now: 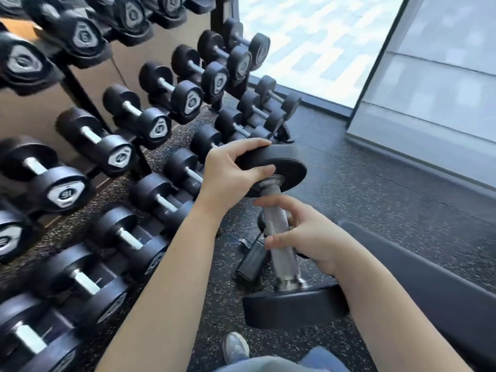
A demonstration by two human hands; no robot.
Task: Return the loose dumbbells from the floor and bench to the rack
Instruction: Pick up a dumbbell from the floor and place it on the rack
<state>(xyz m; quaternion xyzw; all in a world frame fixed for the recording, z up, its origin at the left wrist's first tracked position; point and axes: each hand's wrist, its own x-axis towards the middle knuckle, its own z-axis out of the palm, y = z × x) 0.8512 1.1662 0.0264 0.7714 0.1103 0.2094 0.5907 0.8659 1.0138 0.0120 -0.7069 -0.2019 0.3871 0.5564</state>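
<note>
Two hands hold one dumbbell [273, 225] on end, off the floor, between rack [80, 95] and bench [429, 291].
The rack's filled lower row hems the left and the bench pad's edge the right; open speckled floor [375, 197] runs ahead to the window [322, 49]. The left hand [228, 173] pinches the rim of the upper black head between thumb and fingers; the right hand [308, 237] curls its fingers round the knurled steel handle. The lower head hangs just beside the bench edge.

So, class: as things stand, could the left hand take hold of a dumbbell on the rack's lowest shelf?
Probably not yet. The left hand grips the top head of the dumbbell that the right hand holds by the handle. Nothing blocks the rack itself.
</note>
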